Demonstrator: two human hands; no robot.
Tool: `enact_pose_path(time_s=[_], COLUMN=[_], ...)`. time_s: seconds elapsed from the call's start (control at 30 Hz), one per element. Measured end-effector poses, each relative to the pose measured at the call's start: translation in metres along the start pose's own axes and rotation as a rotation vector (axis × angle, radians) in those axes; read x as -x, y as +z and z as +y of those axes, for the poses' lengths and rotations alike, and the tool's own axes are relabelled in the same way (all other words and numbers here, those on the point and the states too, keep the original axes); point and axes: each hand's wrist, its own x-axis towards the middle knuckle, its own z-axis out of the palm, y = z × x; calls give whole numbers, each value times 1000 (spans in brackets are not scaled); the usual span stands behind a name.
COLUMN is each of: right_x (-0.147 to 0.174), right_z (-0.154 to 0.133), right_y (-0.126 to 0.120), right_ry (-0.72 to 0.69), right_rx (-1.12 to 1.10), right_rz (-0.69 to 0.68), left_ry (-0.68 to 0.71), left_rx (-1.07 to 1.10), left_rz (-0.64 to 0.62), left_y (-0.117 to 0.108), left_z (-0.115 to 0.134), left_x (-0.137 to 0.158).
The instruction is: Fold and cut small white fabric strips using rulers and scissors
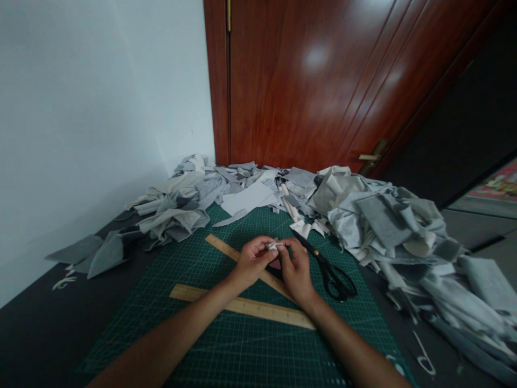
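Note:
My left hand (255, 257) and my right hand (296, 269) meet over the middle of a green cutting mat (226, 355). Between their fingertips they pinch a small, pale, folded scrap of fabric (273, 246). Fingers cover part of the scrap, so its full shape is hidden. Beneath the hands, one wooden ruler (222, 247) runs diagonally and a second wooden ruler (258, 308) crosses nearer to me. A small dark pinkish item (275, 264) shows between the hands; I cannot make out what it is. Black-handled scissors (328, 268) lie just right of my right hand, blades pointing away.
Grey and white fabric scraps are heaped at the left (177, 221), along the back, and in a large pile at the right (379, 221). A white sheet (248, 198) lies at the mat's far edge. A white wall (100, 108) and a wooden door (299, 81) stand behind.

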Motion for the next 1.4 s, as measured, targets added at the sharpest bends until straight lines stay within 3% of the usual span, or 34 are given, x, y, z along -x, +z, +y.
enact_pose_path(time_s=[0.4,0.77,1.07,1.4], right_x=[1,3,-6,-7], right_z=[0,0,4,8], right_y=[-2,1,-6,-6], right_ry=[71,291,28,-78], right_rx=[-63,-320,-89,37], right_rz=[3,-105,-101,-156], left_ry=[-34,-47,-53,-109], left_rx=[-72,-94,-105,41], left_rz=[43,56,7,14], left_y=[2,3,4,2], left_z=[6,5,8,4], left_x=[-1,0,0,3])
